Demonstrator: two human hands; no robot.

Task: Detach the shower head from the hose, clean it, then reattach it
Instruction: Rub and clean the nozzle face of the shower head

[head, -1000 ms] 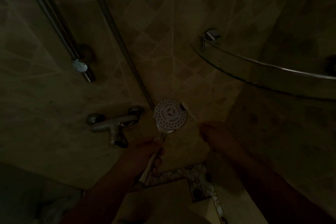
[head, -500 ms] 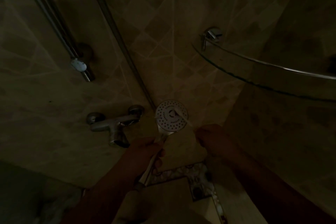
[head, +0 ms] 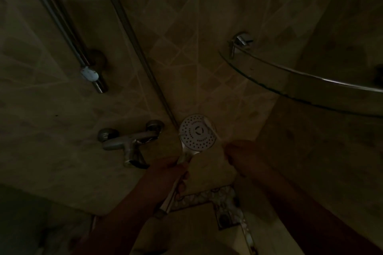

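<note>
just below frame centre, the left hand (head: 165, 174) grips the handle of the round white perforated shower head (head: 197, 132); its long axis runs upward, face toward camera; right hand (head: 241, 152), lower right, pinches a thin pale brush (head: 214, 131) against its rim

The thin pale brush (head: 210, 127) in the right hand (head: 241, 154) has swept over the round white perforated shower head (head: 198, 132): a second ago its tip stood off the upper right rim, half a second ago it lay across the centre, and now it is back at the upper right edge of the face. The right hand has drifted slightly left and back.
</note>
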